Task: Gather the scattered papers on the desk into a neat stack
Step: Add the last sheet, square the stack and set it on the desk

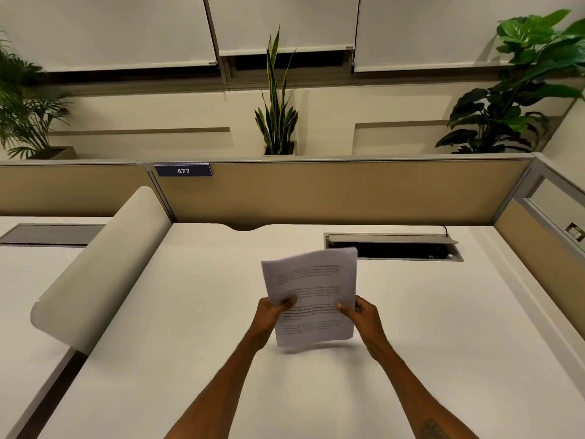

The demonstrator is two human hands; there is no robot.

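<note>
Here, two bare forearms reach up from the bottom of the frame. The left hand [273,312] and the right hand [361,315] each pinch a side edge of a stack of printed papers [311,296], thumbs on the front sheet, holding it tilted upright at centre frame, its lower edge just above the white tabletop [190,343]. Beyond, right of centre, an open cable hatch [392,247] sits in the surface. Farther back runs a tan partition [348,191] bearing a plate marked 477 [183,170], with a snake plant [278,115] behind it.
</note>
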